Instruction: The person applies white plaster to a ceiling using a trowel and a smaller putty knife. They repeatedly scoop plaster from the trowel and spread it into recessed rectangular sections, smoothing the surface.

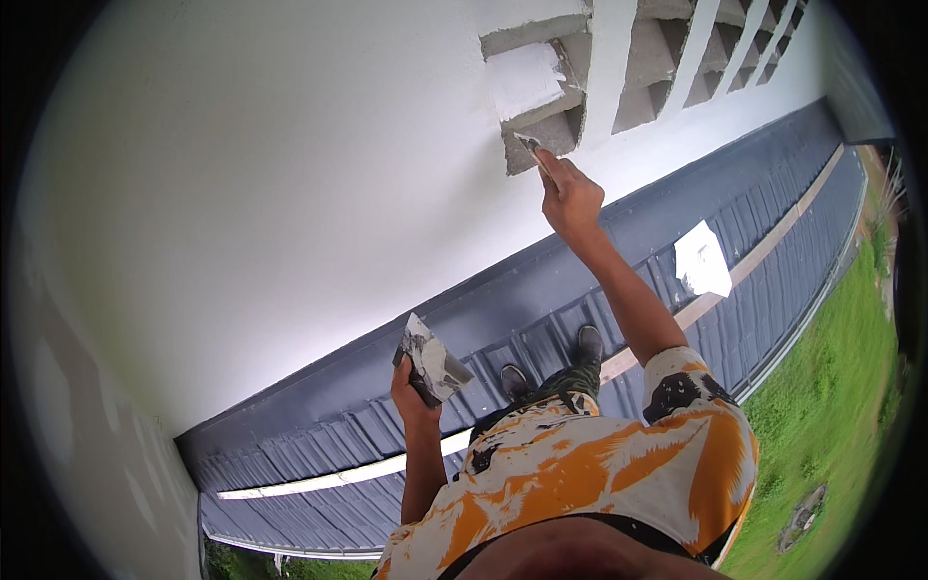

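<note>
My right hand (572,198) grips a small putty knife (530,145), its blade raised to the bottom square recess (541,135) at the near end of a group of rough grey recesses in a white wall (338,164). A white coated patch (517,82) covers part of the recess just above. My left hand (411,391), lower down beside the wall, holds a wide metal scraper (430,358) smeared with grey-white filler.
My feet stand on dark ribbed metal roofing (802,261) under the wall. A long wooden board (783,232) runs along it, with a white crumpled sheet (704,256) on the right. Past the gutter edge (822,304) at right is grass below. Another wall (116,416) rises at left.
</note>
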A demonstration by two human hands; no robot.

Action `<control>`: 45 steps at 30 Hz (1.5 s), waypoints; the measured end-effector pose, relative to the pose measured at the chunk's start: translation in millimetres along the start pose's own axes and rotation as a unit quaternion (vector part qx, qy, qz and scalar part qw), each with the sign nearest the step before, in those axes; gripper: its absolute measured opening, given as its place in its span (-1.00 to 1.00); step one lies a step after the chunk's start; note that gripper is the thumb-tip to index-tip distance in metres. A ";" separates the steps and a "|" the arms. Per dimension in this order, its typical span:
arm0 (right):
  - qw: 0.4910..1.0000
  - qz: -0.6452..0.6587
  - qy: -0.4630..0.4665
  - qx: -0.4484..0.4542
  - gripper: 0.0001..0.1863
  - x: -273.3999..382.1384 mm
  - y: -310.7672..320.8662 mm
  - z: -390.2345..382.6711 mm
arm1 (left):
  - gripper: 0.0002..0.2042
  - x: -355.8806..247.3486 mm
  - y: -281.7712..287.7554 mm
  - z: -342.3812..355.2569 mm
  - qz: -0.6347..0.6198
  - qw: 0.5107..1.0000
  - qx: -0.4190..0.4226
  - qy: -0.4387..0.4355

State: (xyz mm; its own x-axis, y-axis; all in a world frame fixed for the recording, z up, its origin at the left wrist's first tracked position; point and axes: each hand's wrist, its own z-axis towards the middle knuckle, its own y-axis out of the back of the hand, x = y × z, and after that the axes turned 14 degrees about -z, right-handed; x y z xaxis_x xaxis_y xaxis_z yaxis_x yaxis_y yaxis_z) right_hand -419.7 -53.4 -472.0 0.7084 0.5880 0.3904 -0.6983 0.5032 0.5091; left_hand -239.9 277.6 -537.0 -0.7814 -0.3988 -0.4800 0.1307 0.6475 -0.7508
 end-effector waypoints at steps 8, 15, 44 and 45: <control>0.801 0.501 -0.228 0.235 -0.78 80.1 73.8 -58.0 | -0.66 -9.5 -86.6 28.2 -0.076 0.997 0.022 0.020; 0.903 0.238 0.249 0.259 -0.53 84.6 110.9 -6.2 | -0.77 -44.6 -128.0 16.8 0.076 0.982 0.163 -0.063; 0.860 0.100 0.451 0.218 -0.64 130.7 101.4 26.8 | -0.77 -74.9 -131.0 27.2 0.263 0.928 0.211 -0.161; 0.844 0.113 0.473 0.225 -0.63 132.0 98.9 29.1 | -0.77 -74.7 -134.6 24.3 0.291 0.918 0.222 -0.154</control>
State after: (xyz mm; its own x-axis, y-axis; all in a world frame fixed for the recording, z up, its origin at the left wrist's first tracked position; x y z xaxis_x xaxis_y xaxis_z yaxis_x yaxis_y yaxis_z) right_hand -392.3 55.6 -347.8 0.0150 0.9864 -0.1634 -0.5443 0.1452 0.8262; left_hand -184.2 204.4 -411.1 -0.2991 -0.2780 -0.9128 0.7609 0.5078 -0.4040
